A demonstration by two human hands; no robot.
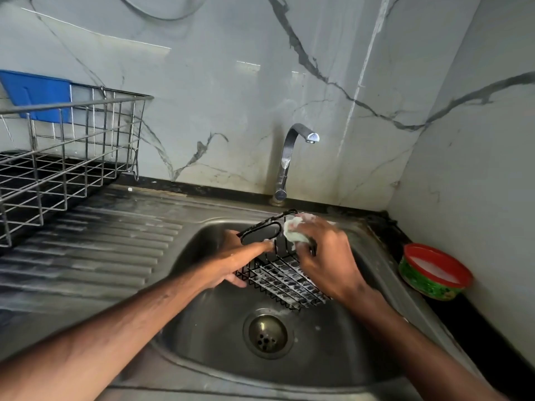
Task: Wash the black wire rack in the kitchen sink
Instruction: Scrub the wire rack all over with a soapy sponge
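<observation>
A small black wire rack [282,280], streaked with white suds, is held tilted over the bowl of the steel sink [220,322]. My left hand [231,263] grips its left side, thumb along the top frame near an oval loop. My right hand [324,256] holds a pale soapy sponge [293,233] pressed against the rack's upper right edge. The rack's far right side is hidden behind my right hand.
A chrome tap [289,157] stands behind the sink; no water is visible at its spout. A green and red tub of white soap [434,272] sits on the right counter by the wall. A steel dish basket [66,157] with a blue board stands on the ribbed drainboard at left.
</observation>
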